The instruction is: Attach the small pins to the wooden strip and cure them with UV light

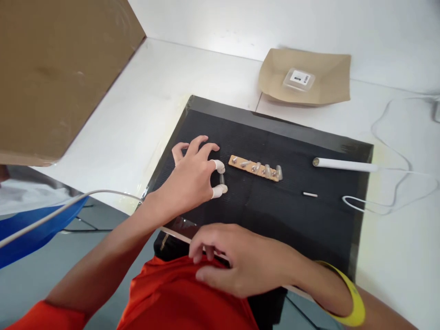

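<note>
My left hand is over the black mat, with white finger cots on its thumb and index finger. Between those two fingertips it holds a small clear piece, which looks like a false nail tip. Just right of it lies a tan strip bearing several similar clear tips, set at a slant in a row. My right hand hovers above the near table edge and my lap. Its fingers are loosely bent and apart from the thumb, with nothing in them.
On the black mat, at right, lie a white pen-shaped tool with a cable and a small pale stick. Behind stands a brown paper tray holding a clear labelled box. A large cardboard box occupies the far left.
</note>
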Motion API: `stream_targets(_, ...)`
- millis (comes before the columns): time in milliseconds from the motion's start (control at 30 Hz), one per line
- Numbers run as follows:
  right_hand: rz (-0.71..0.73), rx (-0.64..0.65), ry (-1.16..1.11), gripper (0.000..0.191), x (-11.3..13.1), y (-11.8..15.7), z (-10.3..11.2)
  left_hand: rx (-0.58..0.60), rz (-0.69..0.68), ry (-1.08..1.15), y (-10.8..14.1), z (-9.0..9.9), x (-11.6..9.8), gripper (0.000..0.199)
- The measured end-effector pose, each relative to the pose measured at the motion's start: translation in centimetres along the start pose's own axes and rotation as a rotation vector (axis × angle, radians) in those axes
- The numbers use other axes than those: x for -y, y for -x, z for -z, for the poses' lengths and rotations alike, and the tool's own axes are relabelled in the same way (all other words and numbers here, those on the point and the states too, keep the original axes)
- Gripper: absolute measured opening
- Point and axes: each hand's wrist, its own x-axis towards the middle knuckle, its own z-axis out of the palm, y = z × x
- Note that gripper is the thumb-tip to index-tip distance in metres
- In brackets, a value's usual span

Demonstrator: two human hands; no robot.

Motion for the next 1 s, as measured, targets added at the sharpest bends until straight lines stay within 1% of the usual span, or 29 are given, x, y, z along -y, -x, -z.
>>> stream_targets(133,0.048,0.189,0.045,0.020,-0.7,-1.9,-0.4,0.012,0.017,0.005,-0.2,-0.1,-0.5,0.017)
stream_targets(233,0.072,0.255,0.060,0.022,-1.1,-3.2,-0.6,-0.003,0.048,-0.008,-0.1,-0.2,-1.1,0.015)
stream_targets(300,0.082,0.277,0.045,0.024,-1.2,-3.8,-0.7,-0.010,0.066,-0.020,0.1,-0.2,-1.6,0.015)
stream_targets(400,0.076,0.275,-0.021,0.025,-1.4,-4.1,-0.7,-0.018,0.073,-0.020,0.3,-0.3,-2.1,0.014)
stream_targets(467,0.046,0.262,-0.099,0.026,-1.6,-4.0,-0.6,-0.024,0.072,-0.011,0.5,-0.3,-2.3,0.014)
stream_targets(600,-0.022,0.233,-0.292,0.030,-2.0,-3.8,-0.3,-0.029,0.076,0.013,1.0,-0.4,-2.2,0.012)
stream_targets(667,-0.031,0.226,-0.338,0.030,-2.1,-3.8,-0.2,-0.037,0.084,0.019,1.3,-0.2,-2.1,0.010)
stream_targets(833,0.021,0.206,-0.392,0.028,-2.6,-3.9,-0.3,-0.046,0.087,0.042,1.4,0.9,-1.8,0.014)
stream_targets(1000,0.055,0.175,-0.428,0.028,-3.2,-3.9,-0.6,-0.002,0.024,0.037,0.3,2.2,-1.3,0.014)
